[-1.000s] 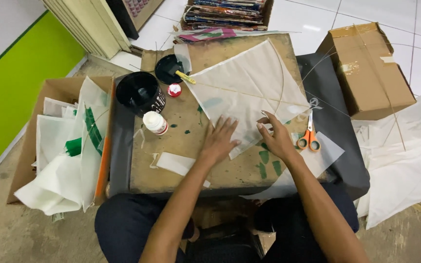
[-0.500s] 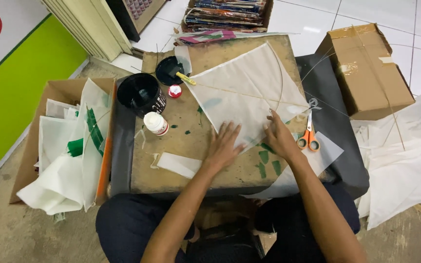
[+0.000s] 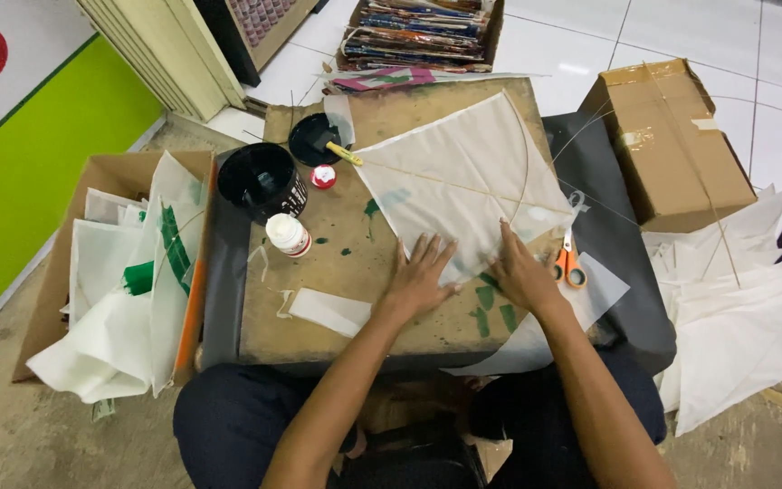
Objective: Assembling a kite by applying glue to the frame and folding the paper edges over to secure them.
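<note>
A white diamond-shaped paper kite (image 3: 463,172) with thin bamboo sticks lies on a brown, paint-stained work board (image 3: 346,263). My left hand (image 3: 423,276) presses flat on the kite's lower corner, fingers spread. My right hand (image 3: 518,272) rests just beside it on the same lower edge, fingers flat on the paper. Neither hand holds anything. Orange-handled scissors (image 3: 570,264) lie just right of my right hand.
A black tub (image 3: 264,181), its black lid (image 3: 311,138), a small red cap (image 3: 323,177) and a white glue bottle (image 3: 288,235) stand at the board's left. A cardboard box of white kites (image 3: 119,290) sits left; a taped cardboard box (image 3: 672,145) and stacked white paper (image 3: 735,317) right.
Both hands have shifted slightly along the kite's lower corner, smoothing the paper; the view has moved a little. Nothing was picked up.
</note>
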